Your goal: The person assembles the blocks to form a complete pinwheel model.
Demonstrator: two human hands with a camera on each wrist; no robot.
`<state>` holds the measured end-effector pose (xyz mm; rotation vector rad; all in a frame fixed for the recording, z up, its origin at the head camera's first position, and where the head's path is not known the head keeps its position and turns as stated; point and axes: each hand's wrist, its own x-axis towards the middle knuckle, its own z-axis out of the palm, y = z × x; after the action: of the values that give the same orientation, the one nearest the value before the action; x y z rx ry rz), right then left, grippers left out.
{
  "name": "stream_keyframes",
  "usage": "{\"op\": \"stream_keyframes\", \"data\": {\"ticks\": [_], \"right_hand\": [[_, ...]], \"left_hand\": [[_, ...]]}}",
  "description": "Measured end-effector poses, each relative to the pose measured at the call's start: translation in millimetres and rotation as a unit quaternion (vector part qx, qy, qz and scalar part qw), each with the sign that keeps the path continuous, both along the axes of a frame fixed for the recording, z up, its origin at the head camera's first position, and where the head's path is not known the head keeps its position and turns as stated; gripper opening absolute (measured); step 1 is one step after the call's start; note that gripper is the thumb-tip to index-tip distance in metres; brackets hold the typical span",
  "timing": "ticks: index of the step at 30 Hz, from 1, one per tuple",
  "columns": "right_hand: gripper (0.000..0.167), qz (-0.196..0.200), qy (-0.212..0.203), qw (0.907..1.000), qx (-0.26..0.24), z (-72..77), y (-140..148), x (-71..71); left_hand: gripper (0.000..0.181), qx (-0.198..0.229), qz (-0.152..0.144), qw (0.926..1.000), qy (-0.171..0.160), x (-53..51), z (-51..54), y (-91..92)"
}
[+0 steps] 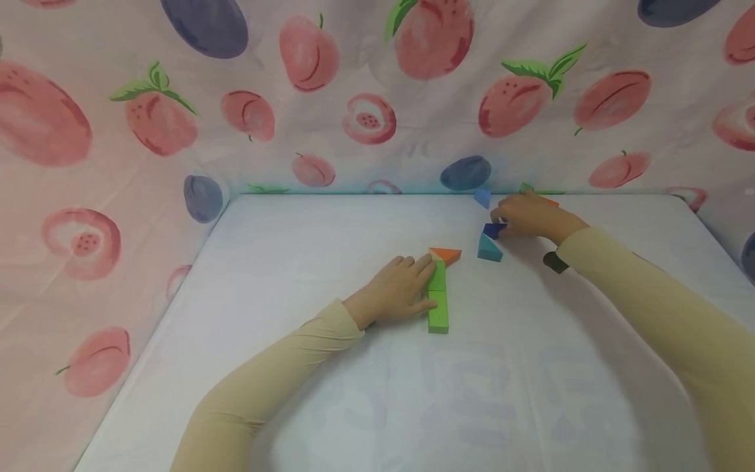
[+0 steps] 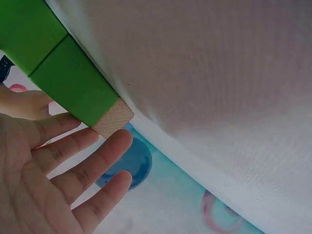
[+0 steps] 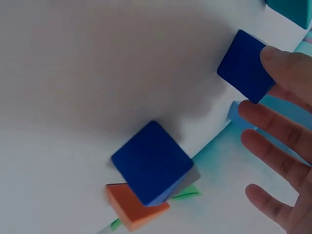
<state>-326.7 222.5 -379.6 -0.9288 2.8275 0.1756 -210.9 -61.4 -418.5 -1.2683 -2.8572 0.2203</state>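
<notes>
My left hand point(image 1: 401, 288) lies beside two green blocks point(image 1: 438, 311) set end to end, its fingers spread and touching their left side. A bare-wood face point(image 2: 113, 118) shows at the row's far end in the left wrist view. An orange triangular block point(image 1: 447, 255) adjoins that end. Farther off, my right hand point(image 1: 525, 215) pinches a dark blue block point(image 3: 246, 67) between thumb and forefinger, the other fingers extended. A teal block point(image 1: 489, 249) sits just in front of the dark blue one. Another blue block point(image 3: 152, 163) is near the right hand, hidden in the head view.
Behind the right hand are a light blue block point(image 1: 482, 198) and another orange block point(image 1: 552, 202), close to the far table edge. A dark block point(image 1: 554, 262) lies partly under the right sleeve. Fruit-patterned cloth point(image 1: 307, 118) hangs behind the white table point(image 1: 283, 249).
</notes>
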Motion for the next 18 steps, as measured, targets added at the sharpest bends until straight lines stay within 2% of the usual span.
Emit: {"op": "stream_keyframes", "data": {"ticks": [5,11,14,18], "right_hand": [[0.027,0.003,0.006,1.0000,0.000,5.8,-3.8,-0.6],[0.028,0.046,0.023,0.9979,-0.039,17.0,-11.9,19.8],[0.034,0.064,0.014,0.9972,-0.035,15.5,-16.9,29.7],[0.040,0.080,0.017,0.9965,-0.016,6.1,-19.8,33.7]], "left_hand": [[0.077,0.000,-0.003,1.0000,-0.003,0.0,-0.7,0.8],[0.077,-0.001,0.002,0.9999,-0.011,0.9,-0.1,1.9],[0.077,-0.001,0.007,0.9999,-0.013,1.4,2.3,1.6],[0.077,-0.003,0.010,0.9998,-0.016,1.1,3.8,1.0]]}}
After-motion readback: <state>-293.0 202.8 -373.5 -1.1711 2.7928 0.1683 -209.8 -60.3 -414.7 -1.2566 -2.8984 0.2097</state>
